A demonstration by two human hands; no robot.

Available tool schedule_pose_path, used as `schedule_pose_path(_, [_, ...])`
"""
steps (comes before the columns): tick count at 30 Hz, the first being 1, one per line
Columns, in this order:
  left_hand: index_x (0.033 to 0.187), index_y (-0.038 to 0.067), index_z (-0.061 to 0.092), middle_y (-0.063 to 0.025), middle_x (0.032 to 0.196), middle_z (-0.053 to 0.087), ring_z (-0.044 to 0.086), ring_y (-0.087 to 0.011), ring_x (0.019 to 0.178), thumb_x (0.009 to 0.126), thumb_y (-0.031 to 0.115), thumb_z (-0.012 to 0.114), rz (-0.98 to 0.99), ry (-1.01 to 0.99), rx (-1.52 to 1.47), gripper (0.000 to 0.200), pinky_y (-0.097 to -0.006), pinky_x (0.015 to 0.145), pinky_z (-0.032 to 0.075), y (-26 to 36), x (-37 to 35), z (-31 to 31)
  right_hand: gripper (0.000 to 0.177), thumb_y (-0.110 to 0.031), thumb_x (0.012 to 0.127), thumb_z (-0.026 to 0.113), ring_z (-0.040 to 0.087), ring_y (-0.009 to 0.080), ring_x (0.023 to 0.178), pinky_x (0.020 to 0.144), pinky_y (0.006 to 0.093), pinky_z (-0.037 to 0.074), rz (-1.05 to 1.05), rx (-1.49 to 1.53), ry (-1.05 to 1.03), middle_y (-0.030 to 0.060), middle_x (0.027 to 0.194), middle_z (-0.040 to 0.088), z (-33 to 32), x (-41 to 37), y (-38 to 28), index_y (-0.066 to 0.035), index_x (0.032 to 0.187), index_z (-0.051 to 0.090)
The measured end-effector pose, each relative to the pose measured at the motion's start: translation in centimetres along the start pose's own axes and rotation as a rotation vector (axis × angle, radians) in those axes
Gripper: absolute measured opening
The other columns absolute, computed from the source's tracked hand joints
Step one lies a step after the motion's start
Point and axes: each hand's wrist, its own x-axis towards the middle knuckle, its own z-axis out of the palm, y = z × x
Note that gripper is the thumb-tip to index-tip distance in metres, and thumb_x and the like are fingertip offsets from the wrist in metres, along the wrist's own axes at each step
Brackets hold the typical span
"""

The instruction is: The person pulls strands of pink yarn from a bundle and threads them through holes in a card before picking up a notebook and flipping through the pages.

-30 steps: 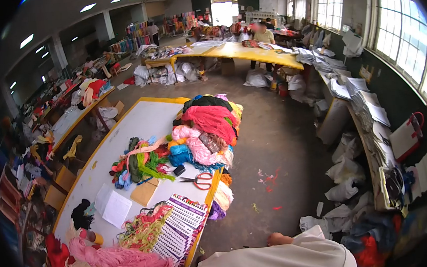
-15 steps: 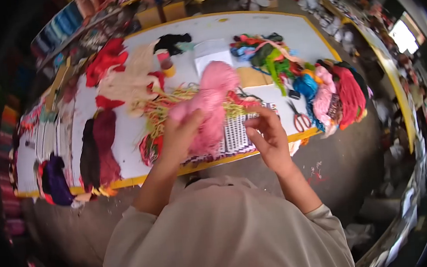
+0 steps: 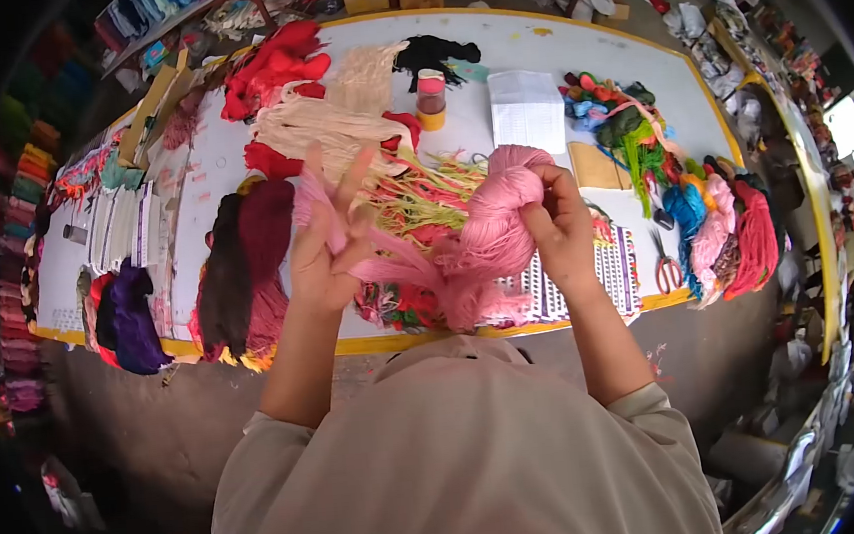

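Note:
A pink yarn skein (image 3: 500, 226) hangs between my two hands above the near side of the table. My right hand (image 3: 565, 231) pinches its thick, twisted end between thumb and fingers. On the other side, part of the skein is looped over my left hand (image 3: 323, 250), whose fingers are raised and partly spread in the strands. Under the skein lie yellow-green and red yarn strands (image 3: 422, 199) and a black-and-white patterned woven piece (image 3: 561, 282), both partly covered.
Red-handled scissors (image 3: 667, 273) lie right of the woven piece, near several coloured skeins (image 3: 753, 226). Cream yarn (image 3: 311, 136), dark and maroon skeins (image 3: 269, 234), a thread cone (image 3: 431, 101) and a paper sheet (image 3: 527, 108) rest on the white table (image 3: 590, 38).
My right hand, apart from the skein before, has taken hold of its thick end. The skein is spread wider, with a loop over my left hand. The view has shifted left.

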Motion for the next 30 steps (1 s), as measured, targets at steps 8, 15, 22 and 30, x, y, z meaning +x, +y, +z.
schedule_pose_path(8, [0.126,0.002,0.055,-0.0123,0.124,0.058,0.059,-0.0237,0.105,0.079,0.006,0.064,0.057,-0.316,1.311,0.048,-0.0364,0.092,0.047,-1.2,3.7,-1.9,0.015,-0.004,0.088,0.059,0.054,0.0093,0.083,0.077,0.0243,0.046,-0.131,-0.379,-0.059,0.0040,0.095,0.058,4.8,1.4,1.1,0.000,0.102,0.055])
schedule_pose_path(15, [0.108,0.004,0.062,-0.0145,0.101,0.060,0.059,-0.0281,0.098,0.072,0.014,0.068,-0.093,-0.367,1.520,0.038,-0.0368,0.090,0.046,-0.3,6.1,-3.9,0.013,-0.004,0.087,0.055,0.052,0.0094,0.081,0.072,0.0244,0.044,0.194,-0.243,-0.170,0.0032,0.087,0.058,5.5,1.6,0.3,0.001,0.099,0.055])
schedule_pose_path(22, [0.088,0.003,0.057,-0.0063,0.082,0.054,0.053,-0.0211,0.076,0.067,0.013,0.069,-0.099,-0.313,1.330,0.026,-0.0328,0.071,0.045,-1.5,5.8,-3.8,0.023,0.005,0.078,0.053,0.052,0.0065,0.077,0.069,0.0228,0.044,0.332,-0.165,-0.187,-0.0010,0.087,0.058,4.4,3.5,3.3,-0.001,0.100,0.057])
schedule_pose_path(30, [0.103,0.000,0.058,-0.0070,0.094,0.059,0.056,-0.0179,0.088,0.075,0.011,0.067,-0.005,-0.282,1.215,0.031,-0.0321,0.079,0.047,-1.6,4.7,-6.7,0.027,0.001,0.083,0.052,0.060,0.0139,0.091,0.084,0.0274,0.050,0.436,0.469,0.021,0.0056,0.099,0.063,5.6,4.1,5.5,-0.001,0.109,0.059])
